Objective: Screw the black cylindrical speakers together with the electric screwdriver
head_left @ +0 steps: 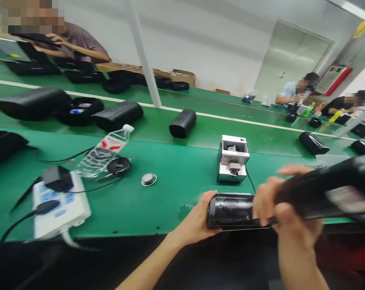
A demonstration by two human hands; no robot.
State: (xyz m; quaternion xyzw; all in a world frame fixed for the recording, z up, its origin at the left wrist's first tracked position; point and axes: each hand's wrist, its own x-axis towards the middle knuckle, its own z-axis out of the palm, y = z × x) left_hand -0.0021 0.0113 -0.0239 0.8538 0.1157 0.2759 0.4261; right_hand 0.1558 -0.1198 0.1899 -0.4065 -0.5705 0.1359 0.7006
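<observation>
A black speaker (230,209) with a perforated grille lies near the front edge of the green bench. My left hand (205,211) grips its left end, thumb on top. At its right end my right hand (286,205) is closed around a thick black cylindrical tool (324,189) with a pale label, which looks like an electric screwdriver. Motion blurs this tool, and its tip is hidden behind my fingers. Just beyond the speaker stands a silver-and-white screw feeder (233,159) with a cable. To the left rests a small round metal piece (149,179).
A white power strip (61,205) with plugs sits at left, beside a plastic bottle (105,151) and a coiled black cable (118,165). Several black housings, one upright (182,123), stand on the green line behind. Other people work across the line.
</observation>
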